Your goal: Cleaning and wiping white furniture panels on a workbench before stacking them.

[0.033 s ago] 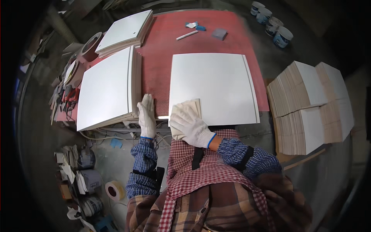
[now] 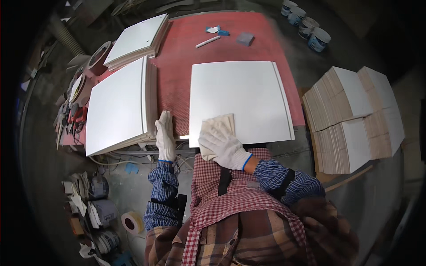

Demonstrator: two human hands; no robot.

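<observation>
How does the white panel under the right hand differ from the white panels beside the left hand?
The single white panel lies alone and flat on the red mat; the stacked white panels form a pile. The right hand presses a beige sheet on the single panel; the left hand rests at the stack's edge. Both are white and roughly square.

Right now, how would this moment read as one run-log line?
left hand: resting on stacked white panels | right hand: pressing beige sanding sheet on single white panel | surface: red mat

On your worktop's [image 2: 266, 40] far edge: a grey block [image 2: 245, 39] and white stick [image 2: 207, 42]. Paint tins [image 2: 310, 31] stand beyond; stacked boards [image 2: 355, 119] sit right; tape roll [image 2: 132, 221] on floor.
</observation>
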